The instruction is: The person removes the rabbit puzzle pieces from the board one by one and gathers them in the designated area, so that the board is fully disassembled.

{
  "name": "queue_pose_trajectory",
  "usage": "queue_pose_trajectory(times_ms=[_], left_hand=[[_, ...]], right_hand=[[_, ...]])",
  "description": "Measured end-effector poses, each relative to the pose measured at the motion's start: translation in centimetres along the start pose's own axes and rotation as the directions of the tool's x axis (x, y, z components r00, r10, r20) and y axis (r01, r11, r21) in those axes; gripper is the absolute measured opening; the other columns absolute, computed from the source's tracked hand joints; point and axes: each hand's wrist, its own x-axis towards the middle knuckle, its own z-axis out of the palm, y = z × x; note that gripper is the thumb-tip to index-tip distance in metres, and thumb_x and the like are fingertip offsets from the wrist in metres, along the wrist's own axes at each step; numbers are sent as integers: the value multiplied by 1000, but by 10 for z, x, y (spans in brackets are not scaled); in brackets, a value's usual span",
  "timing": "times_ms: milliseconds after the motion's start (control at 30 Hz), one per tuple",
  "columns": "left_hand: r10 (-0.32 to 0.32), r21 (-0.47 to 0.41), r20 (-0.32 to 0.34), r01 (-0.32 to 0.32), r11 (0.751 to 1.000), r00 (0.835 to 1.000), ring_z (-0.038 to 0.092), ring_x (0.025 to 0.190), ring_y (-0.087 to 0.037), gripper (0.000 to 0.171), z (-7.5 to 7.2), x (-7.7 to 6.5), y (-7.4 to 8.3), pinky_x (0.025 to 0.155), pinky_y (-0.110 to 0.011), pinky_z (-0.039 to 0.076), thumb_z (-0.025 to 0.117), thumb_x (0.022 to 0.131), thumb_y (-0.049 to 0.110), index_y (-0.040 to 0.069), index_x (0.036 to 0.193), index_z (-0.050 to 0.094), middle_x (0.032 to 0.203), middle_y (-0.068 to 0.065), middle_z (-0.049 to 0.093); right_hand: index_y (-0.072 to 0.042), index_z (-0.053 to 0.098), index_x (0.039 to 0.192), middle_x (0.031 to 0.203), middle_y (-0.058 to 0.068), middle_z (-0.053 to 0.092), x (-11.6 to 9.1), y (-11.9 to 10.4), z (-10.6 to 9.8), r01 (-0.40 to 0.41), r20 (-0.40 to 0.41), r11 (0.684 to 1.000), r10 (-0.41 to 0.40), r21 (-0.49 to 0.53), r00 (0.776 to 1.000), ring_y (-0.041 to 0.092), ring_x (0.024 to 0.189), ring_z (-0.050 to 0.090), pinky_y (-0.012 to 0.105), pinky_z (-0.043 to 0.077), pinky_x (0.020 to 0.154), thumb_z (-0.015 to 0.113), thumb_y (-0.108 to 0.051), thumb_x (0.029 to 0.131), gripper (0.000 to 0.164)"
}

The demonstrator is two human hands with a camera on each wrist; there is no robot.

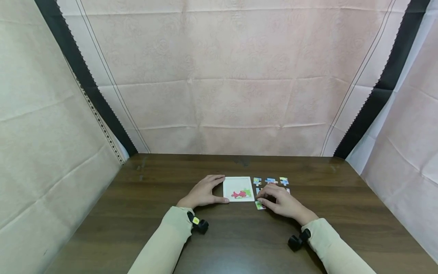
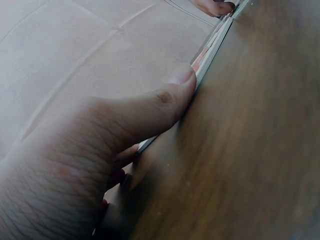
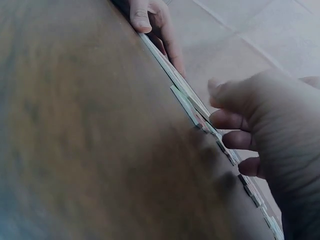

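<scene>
My left hand (image 1: pixel 204 192) holds the white puzzle board (image 1: pixel 236 183) at its left side, thumb at the near corner and fingers by the far one. In the board's lower right part lie joined pink and green pieces (image 1: pixel 243 193). My right hand (image 1: pixel 283 202) hovers just right of the board, over loose jigsaw pieces, its fingers loosely bent. The right wrist view shows its thumb (image 3: pixel 225 94) apart from the fingers, with no piece seen between them. A green piece (image 1: pixel 259 206) lies below its fingertips. The hand partly hides other pieces.
Beyond the right hand, a row of loose pieces holds a yellow-and-blue one (image 1: pixel 257 181), a blue one (image 1: pixel 270 180) and another yellow-and-blue one (image 1: pixel 284 180). All lie on a brown wooden table (image 1: pixel 236 243). Pale cloth (image 1: pixel 236 76) hangs behind it and at both sides.
</scene>
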Motion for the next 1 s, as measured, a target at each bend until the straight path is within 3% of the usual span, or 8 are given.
queue_pose_trajectory(times_ms=[133, 467, 600, 767, 1000], left_hand=[[10, -11, -6, -10, 1000, 1000, 30, 146, -18, 104, -1, 1, 2, 114, -47, 32, 64, 75, 82, 22, 156, 40, 159, 8, 36], [12, -7, -5, -12, 1000, 1000, 30, 146, -18, 104, 2, 0, -1, 114, -48, 32, 62, 75, 84, 22, 156, 40, 159, 8, 36], [8, -10, -3, -8, 1000, 1000, 30, 146, -18, 103, 0, -2, 0, 114, -48, 32, 63, 76, 82, 22, 156, 40, 159, 8, 36], [9, -12, -7, -9, 1000, 1000, 31, 146, -17, 101, -1, -3, 1, 114, -48, 33, 65, 77, 80, 21, 156, 41, 159, 8, 36], [14, -22, -1, -14, 1000, 1000, 31, 146, -19, 102, -2, -2, 2, 114, -48, 33, 64, 77, 80, 19, 156, 41, 159, 6, 36]], right_hand=[[-19, 70, 108, 98, -15, 62, 0, -1, -1, -30, -24, 999, 31, 26, 999, 3, 84, 58, 26, 51, 70, 73, -16, 94, 14], [-15, 70, 106, 99, -3, 66, 17, -8, 7, -43, -42, 998, 46, 50, 998, 15, 89, 62, 37, 54, 75, 85, -30, 82, 32], [-13, 70, 108, 101, -2, 66, 31, -14, 17, -28, -41, 997, 31, 69, 999, 15, 90, 61, 38, 54, 76, 82, -35, 84, 35], [-10, 70, 105, 101, -1, 66, 55, -17, 35, 8, -85, 999, -4, 47, 996, 16, 90, 62, 36, 55, 69, 76, -24, 91, 21], [-17, 71, 107, 106, -6, 63, 72, -16, 45, -96, 18, 995, 97, -36, 995, 11, 97, 57, 34, 54, 78, 72, -27, 95, 16]])
